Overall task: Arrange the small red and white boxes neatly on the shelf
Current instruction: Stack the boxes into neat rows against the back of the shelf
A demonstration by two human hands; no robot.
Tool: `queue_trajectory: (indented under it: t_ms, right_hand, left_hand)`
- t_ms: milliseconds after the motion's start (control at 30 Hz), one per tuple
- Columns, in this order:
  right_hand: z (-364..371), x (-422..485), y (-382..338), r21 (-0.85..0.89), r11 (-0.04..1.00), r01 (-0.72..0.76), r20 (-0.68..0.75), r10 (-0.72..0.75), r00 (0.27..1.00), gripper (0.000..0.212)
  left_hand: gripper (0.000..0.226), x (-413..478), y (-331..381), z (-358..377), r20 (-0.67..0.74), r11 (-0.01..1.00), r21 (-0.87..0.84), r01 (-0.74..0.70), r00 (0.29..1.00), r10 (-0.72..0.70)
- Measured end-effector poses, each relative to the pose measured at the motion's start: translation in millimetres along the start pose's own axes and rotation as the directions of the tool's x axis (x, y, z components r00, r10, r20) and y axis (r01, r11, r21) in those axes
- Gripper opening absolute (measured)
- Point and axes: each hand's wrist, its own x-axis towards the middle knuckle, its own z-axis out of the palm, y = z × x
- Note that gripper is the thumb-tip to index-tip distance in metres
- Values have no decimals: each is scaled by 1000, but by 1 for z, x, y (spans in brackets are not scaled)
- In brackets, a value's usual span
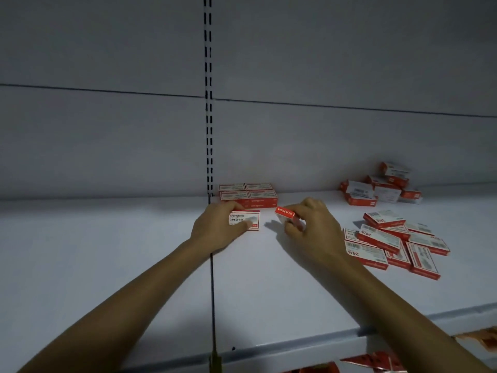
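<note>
My left hand [219, 228] holds a red and white box [248, 219] lying flat on the white shelf [134, 265], thumb across its top. My right hand [313, 224] pinches another box [285, 212], tilted on edge just above the shelf, a short gap to the right of the first. Behind both, a neat block of boxes [248, 195] stands against the back wall.
A loose heap of boxes [395, 240] lies to the right, and another pile [382, 188] sits at the back right. A slotted upright [208, 103] runs up the back wall. The shelf's front edge [295, 343] is near me, with red packages [376, 362] below.
</note>
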Motion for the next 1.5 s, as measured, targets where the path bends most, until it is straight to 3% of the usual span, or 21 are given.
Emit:
queue_trajectory:
  t_ms: [100, 267, 433, 667, 800, 1500]
  right_hand:
    - [5, 11, 2, 3, 1000, 8, 3, -8, 1000, 30]
    - [23, 34, -2, -77, 995, 58, -7, -59, 998, 28]
    - [47, 37, 0, -185, 965, 184, 45, -179, 983, 26]
    - [45, 35, 13, -18, 999, 51, 204, -46, 978, 62]
    - [42, 35, 17, 111, 992, -62, 234, 35, 972, 52]
    - [39, 33, 20, 120, 991, -65, 239, 34, 971, 45]
  left_hand:
    - [50, 2, -10, 6, -59, 997, 40, -65, 996, 67]
    - [37, 2, -14, 9, -92, 994, 82, -77, 992, 85]
    - [56, 5, -20, 12, -98, 995, -51, -83, 992, 78]
    - [67, 4, -18, 10, -82, 991, -132, -15, 997, 4]
    - [67, 5, -18, 10, -86, 988, -155, 5, 996, -18]
    - [69, 0, -13, 3, -192, 966, 12, -259, 947, 256]
